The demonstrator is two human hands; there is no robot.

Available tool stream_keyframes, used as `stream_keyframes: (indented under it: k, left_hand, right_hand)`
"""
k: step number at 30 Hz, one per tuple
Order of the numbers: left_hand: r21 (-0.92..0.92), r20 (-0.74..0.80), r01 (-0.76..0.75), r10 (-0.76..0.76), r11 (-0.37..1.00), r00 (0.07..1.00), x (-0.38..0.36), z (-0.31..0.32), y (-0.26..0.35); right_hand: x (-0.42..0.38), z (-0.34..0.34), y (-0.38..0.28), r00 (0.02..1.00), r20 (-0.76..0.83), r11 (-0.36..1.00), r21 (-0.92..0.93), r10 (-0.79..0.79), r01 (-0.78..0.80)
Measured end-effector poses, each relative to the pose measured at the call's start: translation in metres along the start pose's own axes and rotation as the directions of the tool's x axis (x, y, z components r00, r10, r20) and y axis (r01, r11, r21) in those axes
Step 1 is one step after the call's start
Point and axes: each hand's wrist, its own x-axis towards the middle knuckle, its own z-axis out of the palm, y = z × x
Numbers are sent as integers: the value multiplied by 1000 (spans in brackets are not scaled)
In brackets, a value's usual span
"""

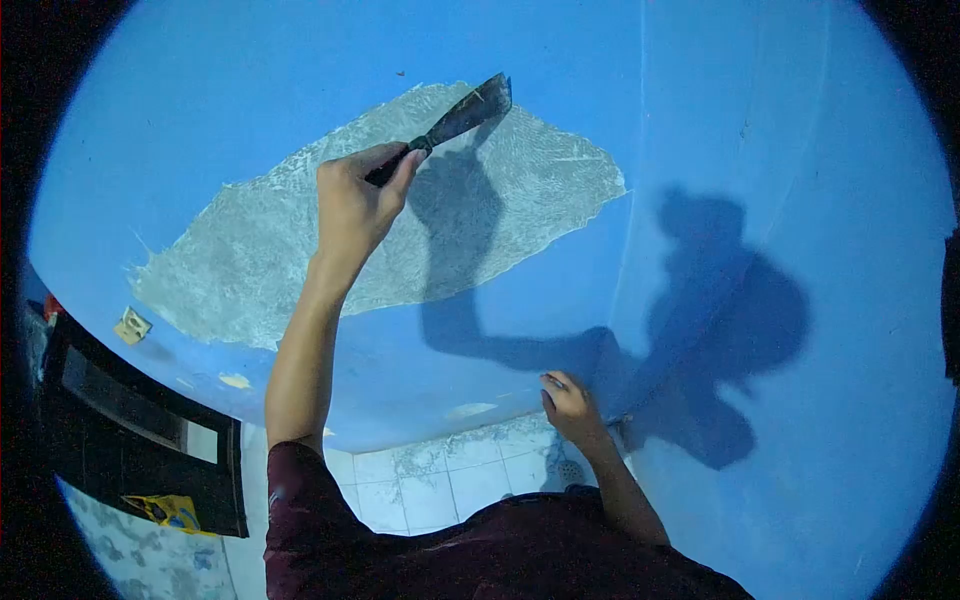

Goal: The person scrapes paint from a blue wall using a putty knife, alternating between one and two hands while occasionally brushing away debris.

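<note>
Head view: left hand [352, 205] clamped on scraper [455, 122], blade at top edge of bare patch [300, 250] on blue wall [700, 120]. Right hand [570, 405] open, fingers resting on wall. Big patch stripped; most paint left.

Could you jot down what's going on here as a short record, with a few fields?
setting: blue wall with a large bare grey patch; white floor tiles below
left hand: raised, gripping the handle of a scraper
scraper blade: against the patch's upper edge
right hand: low, resting against the wall, holding nothing visible
shadow: of person and scraper, cast on the wall
</note>
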Motion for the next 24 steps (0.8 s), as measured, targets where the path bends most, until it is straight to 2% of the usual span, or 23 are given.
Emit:
stream_keyframes:
  k: [3, 5, 7, 9, 13, 17, 19, 22, 23, 24]
  left_hand:
    - [47, -15, -59, 60, 997, 998, 1, 2, 2]
    - [34, 34, -16, 15, 999, 999, 0, 1, 5]
    - [36, -1, -27, 27, 999, 1000, -9, -5, 5]
    - [34, -54, 147, -145, 989, 988, -19, -8, -2]
    - [-10, -100, 139, -139, 990, 985, -28, -2, -9]
    - [-49, -179, 77, -85, 996, 980, -36, 14, 0]
    - [-149, -195, 180, -207, 972, 959, -45, 28, -3]
    - [-282, -240, 236, -306, 930, 921, -63, 58, -11]
    - [-310, -243, 247, -328, 918, 913, -67, 67, -6]
    - [-415, -205, 265, -373, 870, 905, -70, 75, -3]
  right_hand:
    - [0, 6, 3, 997, 53, 997, 45, 58, -61]
    - [-2, 5, 0, 998, 51, 999, 28, 30, -31]
    - [-4, 3, 1, 999, 45, 1000, 5, 3, -3]
    - [-8, 5, 3, 1000, 17, 1000, 23, 12, -13]
    - [-12, 5, 6, 999, -16, 999, -28, -36, 36]
    - [-9, 3, 3, 998, -33, 998, 33, -45, 46]
    - [-3, 1, 3, 999, -31, 997, 66, -27, 29]
    - [13, -1, -5, 999, 14, 996, 84, 30, -31]
    - [25, -6, -9, 1000, -29, 996, 83, -9, 11]
    - [37, -15, -15, 996, -70, 995, 79, -49, 54]
